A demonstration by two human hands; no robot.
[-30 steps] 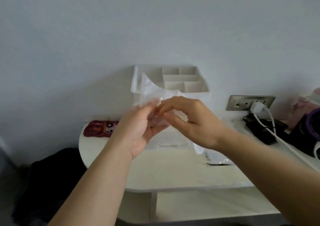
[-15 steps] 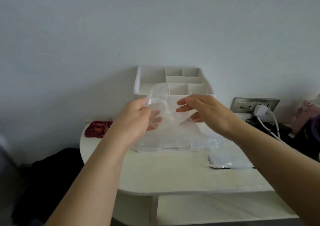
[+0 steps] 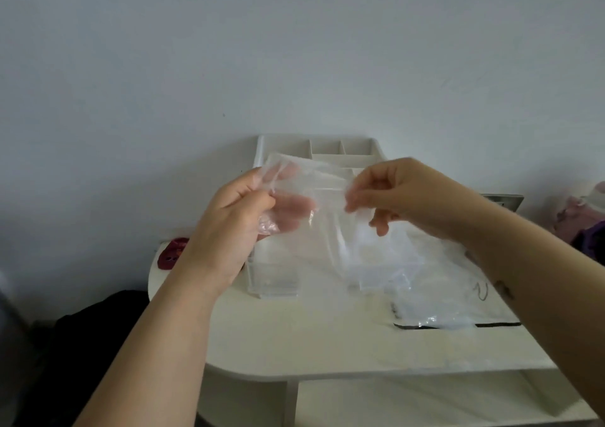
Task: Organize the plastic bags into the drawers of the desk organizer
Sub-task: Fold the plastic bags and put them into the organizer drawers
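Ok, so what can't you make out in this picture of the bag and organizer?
Head view only:
- Desk organizer drawers: blurred behind the held plastic bag and left hand; contents unclear.
- Wall socket: mostly hidden by the right forearm.
- Dark red item: partly behind the left hand; unidentifiable.
- Pink and purple things: cut off by the right edge.
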